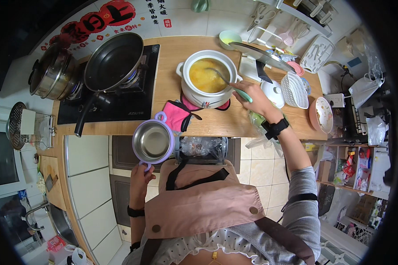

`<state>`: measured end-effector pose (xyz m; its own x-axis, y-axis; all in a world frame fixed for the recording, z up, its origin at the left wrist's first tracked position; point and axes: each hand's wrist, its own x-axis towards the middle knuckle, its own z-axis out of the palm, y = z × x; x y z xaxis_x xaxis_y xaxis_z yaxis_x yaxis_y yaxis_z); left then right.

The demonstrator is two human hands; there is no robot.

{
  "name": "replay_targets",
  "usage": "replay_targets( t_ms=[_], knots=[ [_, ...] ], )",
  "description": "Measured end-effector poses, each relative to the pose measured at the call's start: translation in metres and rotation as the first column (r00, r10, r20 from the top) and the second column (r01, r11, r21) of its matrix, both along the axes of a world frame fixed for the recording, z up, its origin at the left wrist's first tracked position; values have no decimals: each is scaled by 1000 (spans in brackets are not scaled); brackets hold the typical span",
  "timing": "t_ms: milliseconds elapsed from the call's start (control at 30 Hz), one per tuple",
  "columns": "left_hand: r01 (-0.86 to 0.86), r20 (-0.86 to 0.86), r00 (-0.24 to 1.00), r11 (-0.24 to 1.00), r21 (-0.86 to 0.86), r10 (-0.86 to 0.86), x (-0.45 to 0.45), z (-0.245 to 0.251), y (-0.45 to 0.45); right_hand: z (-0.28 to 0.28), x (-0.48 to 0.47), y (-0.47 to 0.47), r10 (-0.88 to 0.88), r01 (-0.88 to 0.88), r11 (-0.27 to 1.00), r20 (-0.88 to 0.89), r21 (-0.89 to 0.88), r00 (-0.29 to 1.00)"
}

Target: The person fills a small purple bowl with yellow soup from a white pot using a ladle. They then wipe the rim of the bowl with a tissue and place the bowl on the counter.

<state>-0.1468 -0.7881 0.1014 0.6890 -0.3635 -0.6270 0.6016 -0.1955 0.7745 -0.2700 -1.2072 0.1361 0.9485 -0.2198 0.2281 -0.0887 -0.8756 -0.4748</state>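
Note:
My right hand (252, 96) grips the green handle of a metal ladle or spoon (219, 75), whose head dips into yellow soup (204, 81) in a white ceramic pot (205, 96). The pot stands on pink cloth mats. By one of its handles, my left hand (142, 177) holds a steel bowl with a lilac rim (153, 141), in front of the counter's edge. The bowl looks empty inside. A pink cloth with black trim (176, 114) lies between bowl and pot.
At left, a black frying pan (114, 63) and a steel steamer pot (53, 78) stand on a gas hob (146, 106). To the right are a glass lid (265, 56), a white basket (294, 90) and a pink bowl (321, 114). A plastic bag (259, 127) overhangs the counter edge.

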Motion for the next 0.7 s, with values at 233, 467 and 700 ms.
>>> replay_targets(
  t_ms=[233, 467, 700],
  knots=[
    [-5, -6, 1000, 1000, 10, 5, 0, 8, -5, 17, -19, 15, -103, 102, 975, -9, 198, 995],
    [-20, -16, 1000, 999, 36, 21, -1, 15, -14, 16, -9, 28, 7, -1, 979, -30, 204, 1000],
    [3, -33, 999, 1000, 21, -2, -1, 13, -13, -14, 16, 24, 66, -69, 990, 23, 124, 998]
  ],
)
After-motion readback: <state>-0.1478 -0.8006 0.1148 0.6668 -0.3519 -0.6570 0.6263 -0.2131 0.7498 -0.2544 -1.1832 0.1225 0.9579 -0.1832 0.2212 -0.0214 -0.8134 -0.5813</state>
